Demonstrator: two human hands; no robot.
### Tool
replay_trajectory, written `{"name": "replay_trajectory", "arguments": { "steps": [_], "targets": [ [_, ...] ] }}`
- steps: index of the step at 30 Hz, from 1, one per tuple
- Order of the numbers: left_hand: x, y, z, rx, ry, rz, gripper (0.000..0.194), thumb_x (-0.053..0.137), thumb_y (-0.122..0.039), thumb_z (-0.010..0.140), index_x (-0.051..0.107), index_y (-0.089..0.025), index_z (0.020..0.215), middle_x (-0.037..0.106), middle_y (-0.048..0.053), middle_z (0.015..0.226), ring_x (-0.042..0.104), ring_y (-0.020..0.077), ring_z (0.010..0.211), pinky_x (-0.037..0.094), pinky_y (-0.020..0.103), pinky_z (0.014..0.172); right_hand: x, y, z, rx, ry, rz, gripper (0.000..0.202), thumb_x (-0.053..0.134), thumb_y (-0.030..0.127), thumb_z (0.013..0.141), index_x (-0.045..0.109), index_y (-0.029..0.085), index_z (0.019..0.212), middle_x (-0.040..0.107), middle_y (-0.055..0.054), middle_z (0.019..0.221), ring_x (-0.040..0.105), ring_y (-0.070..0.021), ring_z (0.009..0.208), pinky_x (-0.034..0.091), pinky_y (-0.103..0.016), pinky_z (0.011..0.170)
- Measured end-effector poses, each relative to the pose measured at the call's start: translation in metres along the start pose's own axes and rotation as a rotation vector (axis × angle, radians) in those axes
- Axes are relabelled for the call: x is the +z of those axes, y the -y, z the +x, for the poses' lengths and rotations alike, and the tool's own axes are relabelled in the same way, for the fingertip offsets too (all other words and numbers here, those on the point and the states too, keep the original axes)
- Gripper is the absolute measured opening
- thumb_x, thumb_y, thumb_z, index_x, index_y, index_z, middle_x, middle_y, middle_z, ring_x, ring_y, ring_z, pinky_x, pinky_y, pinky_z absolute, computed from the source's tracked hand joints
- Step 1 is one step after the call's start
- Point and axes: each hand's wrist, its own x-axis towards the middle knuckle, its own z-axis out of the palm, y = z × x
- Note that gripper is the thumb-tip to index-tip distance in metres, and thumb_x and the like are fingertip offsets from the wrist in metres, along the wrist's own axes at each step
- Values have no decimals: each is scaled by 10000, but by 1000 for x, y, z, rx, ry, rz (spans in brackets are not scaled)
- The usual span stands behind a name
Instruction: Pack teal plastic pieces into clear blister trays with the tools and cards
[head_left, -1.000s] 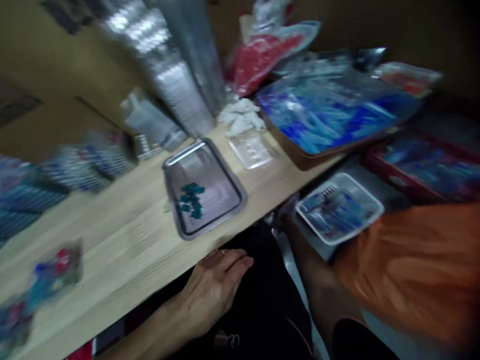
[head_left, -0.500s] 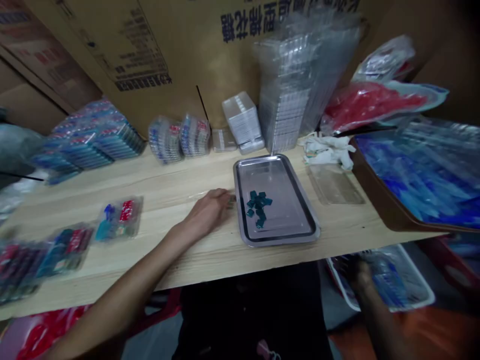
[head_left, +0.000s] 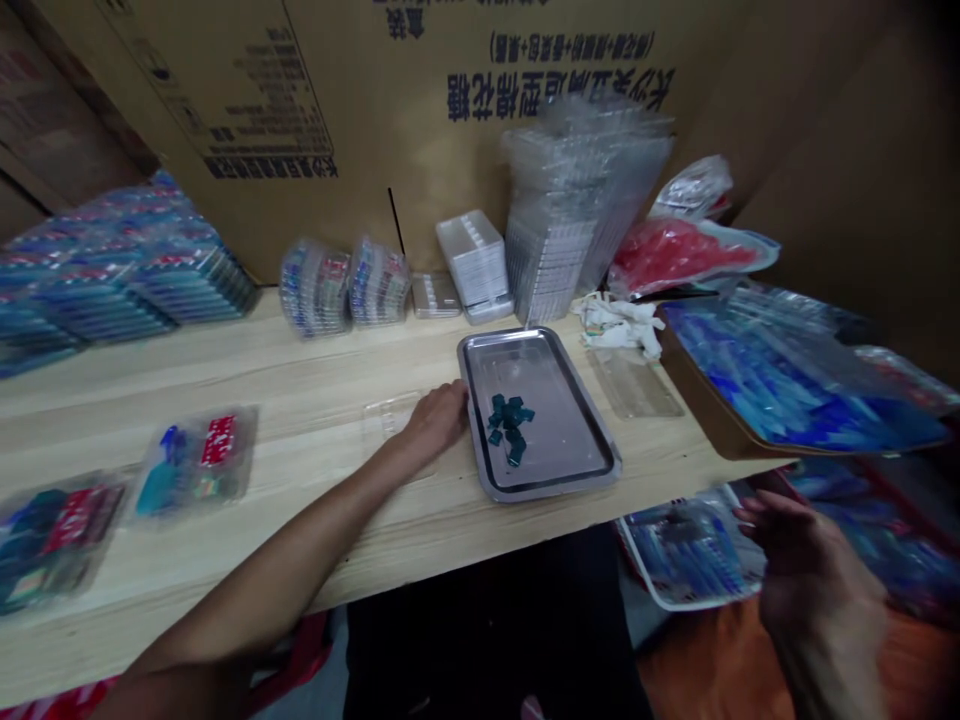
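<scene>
My left hand rests by the left rim of a metal tray, its fingers curled in. What they hold, if anything, is hidden. Small dark teal cubes lie in a loose cluster inside the tray. Under and beside that hand is a clear plastic blister tray, flat on the table. My right hand is off the table's front edge, slightly blurred, with its fingers stretched out and nothing seen in them. Just left of it sits a white basket holding blue packets.
Filled clear packs lie at the left, with stacked packs behind. Tall clear trays stand against a cardboard box. On the right are a white cloth, a clear lid and a brown box of blue packets.
My right hand has come up out of the white basket and moved right. My left hand stays by the tray's left rim, fingers now closer to it. The view has shifted.
</scene>
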Motion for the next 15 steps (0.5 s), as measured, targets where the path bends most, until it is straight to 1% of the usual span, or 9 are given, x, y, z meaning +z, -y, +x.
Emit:
{"name": "replay_trajectory", "arguments": {
  "steps": [2, 4, 5, 7, 8, 9, 11, 13, 15],
  "targets": [
    [-13, -3, 0, -37, -54, -115, 225, 564, -160, 832, 669, -157, 1031, 711, 68, 891, 649, 188, 796, 488, 293, 747, 24, 24, -20, -32, 121, 74, 241, 617, 412, 741, 722, 233, 863, 671, -58, 867, 624, -198, 732, 486, -361, 733],
    [-24, -15, -4, -36, -116, -264, 203, 556, -145, 829, 698, -162, 972, 717, 46, 875, 655, 170, 788, 502, 280, 754, 55, 45, -44, 69, 331, 66, 233, 700, 379, 728, 737, 221, 895, 692, -58, 862, 635, -197, 794, 478, -324, 749],
    [-27, -24, -7, -1, -138, -339, 192, 550, -147, 835, 707, -166, 945, 716, 38, 874, 658, 163, 792, 510, 274, 754, 73, 54, -56, 178, 486, 109, 249, 724, 357, 727, 736, 216, 932, 704, -59, 888, 643, -193, 809, 480, -314, 759],
    [-27, -46, -15, 134, -171, -440, 194, 533, -162, 863, 716, -175, 924, 707, 37, 900, 664, 156, 822, 527, 269, 763, 112, 66, -76, 466, 775, 313, 342, 686, 381, 779, 704, 199, 1068, 718, -81, 976, 669, -213, 836, 496, -331, 749],
    [-23, -58, -19, 206, -195, -449, 209, 517, -163, 879, 717, -177, 939, 702, 43, 926, 666, 155, 845, 534, 273, 776, 131, 69, -83, 612, 856, 438, 363, 664, 395, 796, 684, 200, 1101, 721, -78, 985, 678, -220, 830, 507, -341, 733],
    [-18, -70, -22, 269, -221, -426, 236, 494, -151, 893, 712, -179, 977, 699, 52, 962, 668, 159, 876, 541, 283, 799, 149, 70, -87, 733, 894, 551, 333, 643, 389, 811, 680, 190, 1075, 725, -72, 948, 680, -214, 799, 514, -338, 710],
    [-6, -89, -26, 354, -255, -320, 299, 457, -115, 902, 679, -182, 1090, 706, 70, 1037, 673, 177, 940, 551, 322, 853, 177, 69, -88, 878, 834, 742, 187, 591, 307, 839, 683, 173, 932, 714, -43, 816, 662, -180, 721, 518, -298, 668],
    [1, -101, -27, 400, -282, -207, 346, 461, -109, 903, 625, -179, 1199, 712, 90, 1111, 675, 205, 1008, 557, 367, 898, 193, 65, -82, 955, 755, 834, 127, 552, 199, 829, 672, 158, 821, 692, -35, 733, 647, -159, 692, 516, -261, 653],
    [0, -107, -30, 438, -352, -153, 353, 472, -155, 928, 584, -172, 1263, 696, 113, 1192, 657, 224, 1093, 548, 396, 949, 199, 61, -68, 948, 733, 839, 138, 535, 136, 793, 672, 148, 793, 681, -39, 714, 632, -147, 673, 508, -241, 628]
  ]
}}
